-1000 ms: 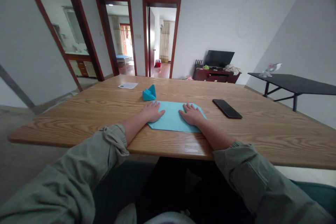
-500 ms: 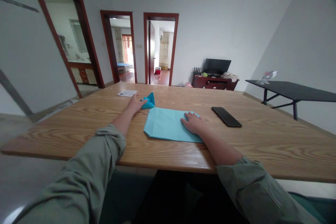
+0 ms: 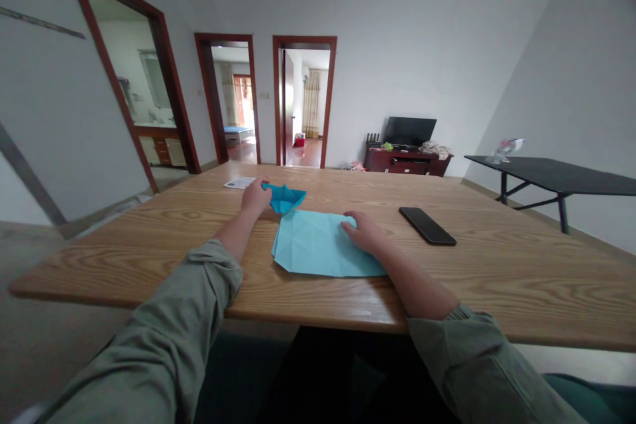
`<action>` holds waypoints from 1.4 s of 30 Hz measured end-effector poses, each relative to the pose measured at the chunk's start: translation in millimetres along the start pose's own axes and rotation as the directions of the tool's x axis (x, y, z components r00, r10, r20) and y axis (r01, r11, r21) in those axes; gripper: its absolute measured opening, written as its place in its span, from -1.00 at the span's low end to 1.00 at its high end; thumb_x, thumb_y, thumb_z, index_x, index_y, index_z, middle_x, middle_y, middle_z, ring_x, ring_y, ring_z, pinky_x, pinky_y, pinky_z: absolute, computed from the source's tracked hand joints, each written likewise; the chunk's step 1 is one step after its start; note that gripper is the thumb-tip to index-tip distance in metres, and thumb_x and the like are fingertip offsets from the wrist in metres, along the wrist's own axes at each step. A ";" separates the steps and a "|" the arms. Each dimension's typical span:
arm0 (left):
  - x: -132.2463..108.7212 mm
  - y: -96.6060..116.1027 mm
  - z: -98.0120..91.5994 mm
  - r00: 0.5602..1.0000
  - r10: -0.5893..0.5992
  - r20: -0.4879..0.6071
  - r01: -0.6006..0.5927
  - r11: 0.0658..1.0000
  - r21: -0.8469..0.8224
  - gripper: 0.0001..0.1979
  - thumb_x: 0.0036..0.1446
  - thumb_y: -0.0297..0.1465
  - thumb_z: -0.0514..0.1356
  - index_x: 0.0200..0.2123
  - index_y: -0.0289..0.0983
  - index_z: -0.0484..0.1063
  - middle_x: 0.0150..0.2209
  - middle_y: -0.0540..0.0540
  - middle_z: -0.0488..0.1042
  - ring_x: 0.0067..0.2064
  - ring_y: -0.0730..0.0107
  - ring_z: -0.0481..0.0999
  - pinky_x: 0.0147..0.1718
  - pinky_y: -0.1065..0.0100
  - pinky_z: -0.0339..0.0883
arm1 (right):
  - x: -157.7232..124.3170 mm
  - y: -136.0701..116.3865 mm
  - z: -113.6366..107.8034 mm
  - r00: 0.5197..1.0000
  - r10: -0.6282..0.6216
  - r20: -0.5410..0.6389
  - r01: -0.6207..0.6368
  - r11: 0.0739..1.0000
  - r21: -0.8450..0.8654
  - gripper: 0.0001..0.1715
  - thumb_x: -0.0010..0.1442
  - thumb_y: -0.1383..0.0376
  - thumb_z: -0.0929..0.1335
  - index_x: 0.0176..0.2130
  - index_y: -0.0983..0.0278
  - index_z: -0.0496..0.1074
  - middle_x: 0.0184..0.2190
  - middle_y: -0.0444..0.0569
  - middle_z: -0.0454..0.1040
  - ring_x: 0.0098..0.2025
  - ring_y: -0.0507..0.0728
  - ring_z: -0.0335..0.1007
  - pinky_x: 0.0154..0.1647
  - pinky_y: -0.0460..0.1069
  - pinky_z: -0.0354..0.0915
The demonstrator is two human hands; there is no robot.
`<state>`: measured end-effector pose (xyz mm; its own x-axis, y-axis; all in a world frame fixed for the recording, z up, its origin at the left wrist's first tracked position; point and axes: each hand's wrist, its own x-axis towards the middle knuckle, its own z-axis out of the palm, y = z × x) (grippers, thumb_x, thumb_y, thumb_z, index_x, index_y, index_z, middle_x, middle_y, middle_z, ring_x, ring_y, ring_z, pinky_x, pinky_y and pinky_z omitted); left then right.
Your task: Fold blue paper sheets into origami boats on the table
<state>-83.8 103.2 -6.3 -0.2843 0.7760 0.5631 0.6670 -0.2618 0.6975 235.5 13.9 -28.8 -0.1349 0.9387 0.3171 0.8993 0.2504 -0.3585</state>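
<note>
"Blue sheet (image 3: 318, 245) and a folded piece (image 3: 285, 199) on the table (image 3: 124, 268) — where are your hands?"

"My left hand (image 3: 256, 197) is at the folded piece, fingers (image 3: 263, 193) curled against its left tip. It may be pinching there, but the hand hides that, so I can't tell. My right hand (image 3: 364, 233) lies open, its fingertips on the sheet's far edge."

"And the paper?"

"The folded piece sits just beyond the sheet, shaped like a shallow boat. The sheet lies flat, with crease lines across it and a corner cut off on the side near me."

"What step is this?"

"Folding, I'd judge: one piece shaped, the other creased and lying open. The next fold calls for the sheet held square under one hand and the folded piece kept off it — the phone (image 3: 427, 225) is well clear on my right."
</note>
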 end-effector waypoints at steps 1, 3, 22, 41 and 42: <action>1.6 9.7 -2.1 1.000 0.018 -0.023 -0.018 1.000 -0.010 -0.81 0.03 -0.49 0.17 -0.22 -0.30 0.42 -0.32 -0.11 0.47 -0.27 0.27 0.38 -0.19 0.23 0.24 | -0.1 -2.0 -1.2 0.998 -0.031 -0.054 0.033 0.998 0.051 -0.50 0.24 0.12 0.25 0.11 0.26 0.33 0.10 0.10 0.38 0.15 0.19 0.28 0.16 0.07 0.15; -0.9 32.2 -2.7 0.997 0.061 -0.044 -0.062 0.998 -0.032 -0.80 0.08 -0.46 0.13 -0.19 -0.28 0.43 -0.32 -0.09 0.47 -0.29 0.30 0.39 -0.24 0.27 0.25 | -1.3 -7.5 -3.1 0.986 -0.090 -0.143 0.114 0.979 0.171 -0.44 0.21 0.09 0.29 0.14 0.26 0.28 0.13 0.11 0.35 0.17 0.20 0.25 0.17 0.08 0.17; -84.6 101.3 33.5 0.604 0.224 0.765 0.417 0.729 -0.543 -0.41 -0.18 -0.14 0.42 -0.10 -0.32 0.44 -0.17 -0.19 0.54 -0.24 0.27 0.56 -0.27 0.28 0.43 | 6.1 -2.1 -1.4 0.996 0.070 -0.062 0.009 0.585 0.811 -0.48 0.06 -0.12 0.35 -0.43 0.30 0.38 -0.64 -0.13 0.37 -0.61 0.00 0.32 -0.60 -0.12 0.27; -95.7 108.8 47.9 0.741 0.172 0.649 0.306 0.773 -0.556 -0.63 0.06 -0.23 0.26 -0.12 -0.32 0.39 -0.33 -0.10 0.50 -0.38 0.37 0.52 -0.39 0.28 0.48 | -19.2 -28.2 3.0 0.921 -0.288 -0.261 0.324 0.940 0.104 -0.20 0.14 0.13 0.35 0.30 0.20 0.09 0.21 0.14 0.25 0.14 0.28 0.29 0.09 0.15 0.26; -96.5 108.4 48.1 0.718 0.220 0.661 0.286 0.772 -0.568 -0.58 0.04 -0.20 0.27 -0.08 -0.32 0.39 -0.28 -0.13 0.51 -0.34 0.35 0.53 -0.35 0.26 0.48 | -18.7 -27.8 2.3 0.924 -0.285 -0.255 0.325 0.936 0.132 -0.28 0.16 0.17 0.33 0.26 0.19 0.15 0.16 0.12 0.33 0.09 0.25 0.34 0.06 0.12 0.29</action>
<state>49.0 27.5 -6.4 0.3980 0.8782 0.2651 0.0419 -0.3061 0.9511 212.1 -10.1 -26.8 -0.2750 0.7359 0.6187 0.7433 0.5709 -0.3486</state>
